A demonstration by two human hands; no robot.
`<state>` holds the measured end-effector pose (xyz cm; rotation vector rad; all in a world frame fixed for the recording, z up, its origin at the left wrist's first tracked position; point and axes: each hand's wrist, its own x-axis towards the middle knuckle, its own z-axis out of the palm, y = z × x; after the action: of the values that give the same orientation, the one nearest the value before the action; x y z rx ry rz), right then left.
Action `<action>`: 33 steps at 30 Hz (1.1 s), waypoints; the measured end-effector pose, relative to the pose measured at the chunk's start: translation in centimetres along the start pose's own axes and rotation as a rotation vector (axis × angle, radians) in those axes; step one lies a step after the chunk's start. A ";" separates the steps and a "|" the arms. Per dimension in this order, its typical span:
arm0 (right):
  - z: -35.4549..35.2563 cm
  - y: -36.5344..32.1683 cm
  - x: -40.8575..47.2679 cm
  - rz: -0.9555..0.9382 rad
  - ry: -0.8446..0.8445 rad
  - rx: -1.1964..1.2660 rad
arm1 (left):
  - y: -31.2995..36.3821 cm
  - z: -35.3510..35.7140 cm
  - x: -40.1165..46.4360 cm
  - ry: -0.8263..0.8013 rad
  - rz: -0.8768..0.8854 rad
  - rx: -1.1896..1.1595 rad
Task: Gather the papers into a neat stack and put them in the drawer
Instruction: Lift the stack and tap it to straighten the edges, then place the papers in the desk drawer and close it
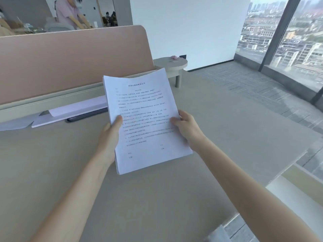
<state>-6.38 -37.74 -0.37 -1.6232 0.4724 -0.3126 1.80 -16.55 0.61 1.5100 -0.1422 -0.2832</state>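
Note:
A stack of white printed papers (143,109) is held upright over the beige desk (157,198), its lower edge close to or touching the desktop. My left hand (110,135) grips the stack's left edge with the thumb on the front sheet. My right hand (187,130) grips the right edge the same way. The sheets look aligned, with the top edge slightly curled. No drawer is in view.
More white sheets (76,107) and a dark flat device (87,116) lie at the back left along a pink divider panel (73,63). A small round table (172,64) stands beyond the desk. A person works behind the divider. Windows are on the right.

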 end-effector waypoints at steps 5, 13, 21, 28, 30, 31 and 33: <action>-6.7 1.0 -3.4 0.016 0.092 0.021 | -0.8 6.2 -3.0 -0.069 -0.018 -0.017; -16.9 4.3 -11.3 0.052 0.264 0.036 | -4.0 15.4 -10.4 -0.128 -0.069 -0.044; -25.8 7.2 -20.0 0.109 0.370 0.029 | -6.0 22.9 -20.6 -0.176 -0.025 -0.056; -33.3 9.9 -25.7 0.178 0.434 -0.012 | -7.6 27.4 -26.7 -0.265 0.031 0.100; -35.1 10.4 -26.9 0.198 0.439 -0.011 | -8.1 28.5 -28.0 -0.284 0.049 0.153; -36.0 10.8 -27.4 0.202 0.435 -0.008 | -8.3 29.1 -28.6 -0.294 0.052 0.177; -37.5 11.5 -28.4 0.208 0.433 0.000 | -8.9 30.1 -29.7 -0.332 0.052 0.224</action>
<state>-50.18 -57.79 -5.50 -1.4903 0.9627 -0.5090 -35.54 -37.74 -3.94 1.6685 -0.4896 -0.4879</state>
